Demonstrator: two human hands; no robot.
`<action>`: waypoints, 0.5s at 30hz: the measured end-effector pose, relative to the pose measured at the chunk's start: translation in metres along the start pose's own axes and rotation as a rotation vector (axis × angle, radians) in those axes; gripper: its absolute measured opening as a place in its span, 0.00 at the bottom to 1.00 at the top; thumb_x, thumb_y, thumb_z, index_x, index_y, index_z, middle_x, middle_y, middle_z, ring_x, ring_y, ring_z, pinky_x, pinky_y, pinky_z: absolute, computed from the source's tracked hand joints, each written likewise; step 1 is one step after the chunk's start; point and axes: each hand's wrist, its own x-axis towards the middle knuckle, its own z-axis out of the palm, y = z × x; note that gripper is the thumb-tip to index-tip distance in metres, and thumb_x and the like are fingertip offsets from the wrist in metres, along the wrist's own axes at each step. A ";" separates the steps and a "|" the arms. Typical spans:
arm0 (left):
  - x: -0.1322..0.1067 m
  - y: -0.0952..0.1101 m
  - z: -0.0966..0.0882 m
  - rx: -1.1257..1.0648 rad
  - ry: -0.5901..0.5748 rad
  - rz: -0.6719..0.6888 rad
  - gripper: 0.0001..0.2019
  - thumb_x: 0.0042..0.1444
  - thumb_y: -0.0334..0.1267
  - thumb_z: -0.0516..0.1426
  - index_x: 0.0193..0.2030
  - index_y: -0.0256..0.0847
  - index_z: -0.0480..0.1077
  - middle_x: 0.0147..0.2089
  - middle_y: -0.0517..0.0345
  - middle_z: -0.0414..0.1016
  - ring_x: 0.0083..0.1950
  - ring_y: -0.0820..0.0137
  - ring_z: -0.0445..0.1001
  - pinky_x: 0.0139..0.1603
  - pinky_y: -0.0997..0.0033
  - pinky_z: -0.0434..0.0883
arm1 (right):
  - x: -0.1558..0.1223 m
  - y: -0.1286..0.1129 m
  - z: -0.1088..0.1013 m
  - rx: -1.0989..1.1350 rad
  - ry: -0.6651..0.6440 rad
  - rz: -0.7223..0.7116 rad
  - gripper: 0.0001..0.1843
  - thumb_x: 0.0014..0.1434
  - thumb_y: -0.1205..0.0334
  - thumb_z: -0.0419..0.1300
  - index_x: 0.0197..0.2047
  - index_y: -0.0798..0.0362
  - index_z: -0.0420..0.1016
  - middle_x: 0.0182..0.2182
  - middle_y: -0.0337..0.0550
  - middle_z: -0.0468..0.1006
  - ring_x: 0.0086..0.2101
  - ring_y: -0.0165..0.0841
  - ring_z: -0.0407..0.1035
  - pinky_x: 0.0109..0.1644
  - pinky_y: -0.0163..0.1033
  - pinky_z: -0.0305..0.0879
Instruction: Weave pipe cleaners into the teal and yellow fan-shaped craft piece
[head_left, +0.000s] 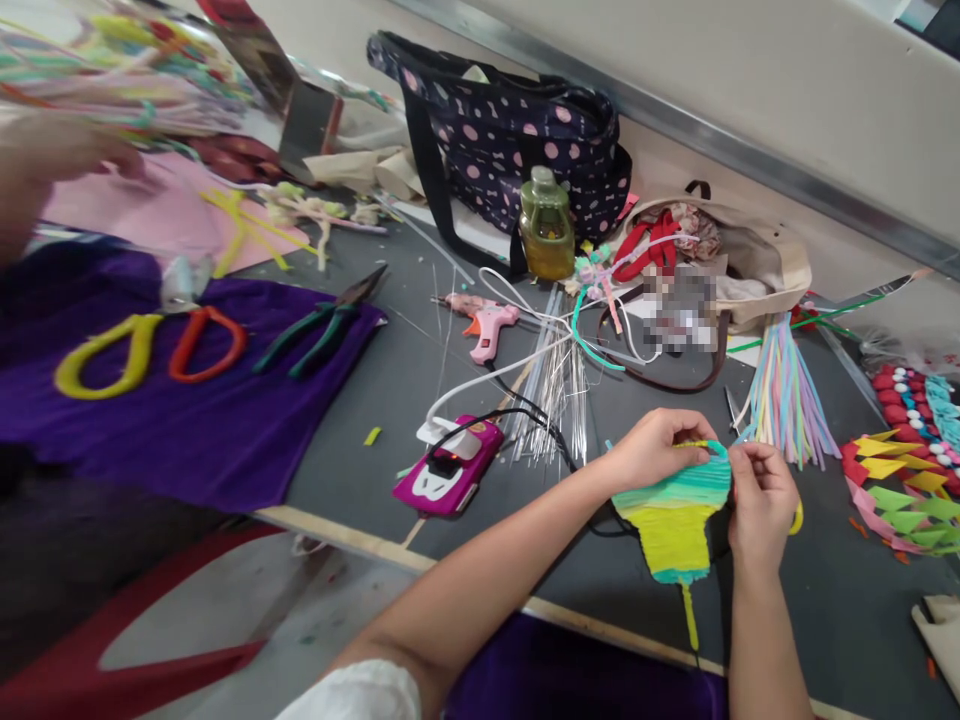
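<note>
A flat craft piece of pipe cleaners [673,535], teal at the top and yellow below with a yellow stem, hangs between my hands over the table's front part. My left hand [664,445] pinches its upper edge with thumb and fingers. At the upper right corner, my right hand [761,490] has its fingers closed on the end of a teal pipe cleaner [718,450] that loops along the top. Part of a yellow handle [796,517] shows behind my right hand. Pastel pipe cleaners [791,400] lie in a bundle just beyond.
A pink glue gun [491,325], a magenta power strip [450,465] and thin metal wires [559,390] lie left of my hands. Scissors [142,345] and pliers [326,325] rest on purple cloth. Behind stand a bottle [546,225] and a dotted bag [495,130]. Another person's hand [67,160] is far left.
</note>
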 end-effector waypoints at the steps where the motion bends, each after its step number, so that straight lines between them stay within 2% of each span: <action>1: 0.000 0.000 0.000 0.008 0.004 0.003 0.06 0.50 0.33 0.60 0.36 0.35 0.73 0.29 0.60 0.73 0.30 0.74 0.69 0.33 0.77 0.64 | -0.001 0.000 0.000 -0.079 0.014 -0.062 0.15 0.50 0.51 0.67 0.32 0.54 0.73 0.25 0.38 0.72 0.26 0.29 0.65 0.30 0.34 0.62; 5: 0.000 -0.002 0.000 0.041 0.014 0.012 0.06 0.51 0.33 0.60 0.36 0.36 0.74 0.30 0.59 0.74 0.32 0.74 0.70 0.33 0.77 0.65 | -0.003 -0.004 -0.003 -0.282 -0.035 -0.273 0.13 0.56 0.52 0.61 0.32 0.54 0.77 0.29 0.42 0.76 0.31 0.34 0.69 0.36 0.38 0.65; 9: 0.000 -0.001 -0.001 0.078 0.015 0.029 0.06 0.51 0.33 0.59 0.37 0.36 0.74 0.31 0.60 0.74 0.33 0.73 0.70 0.34 0.77 0.65 | -0.002 -0.005 -0.005 -0.331 -0.135 -0.448 0.10 0.60 0.57 0.57 0.34 0.52 0.77 0.31 0.43 0.77 0.33 0.34 0.70 0.40 0.40 0.65; 12: -0.001 0.001 -0.001 0.093 0.029 0.031 0.06 0.52 0.32 0.58 0.37 0.37 0.73 0.30 0.60 0.73 0.32 0.74 0.69 0.34 0.77 0.64 | -0.002 -0.005 -0.006 -0.335 -0.196 -0.461 0.08 0.59 0.58 0.60 0.37 0.52 0.77 0.33 0.43 0.76 0.34 0.35 0.70 0.39 0.40 0.66; 15: -0.001 0.003 0.001 0.049 0.046 0.021 0.06 0.51 0.30 0.58 0.38 0.37 0.72 0.30 0.61 0.72 0.32 0.74 0.69 0.34 0.77 0.65 | -0.003 -0.004 -0.007 -0.312 -0.224 -0.376 0.09 0.56 0.57 0.62 0.37 0.52 0.76 0.33 0.42 0.76 0.33 0.34 0.69 0.37 0.39 0.66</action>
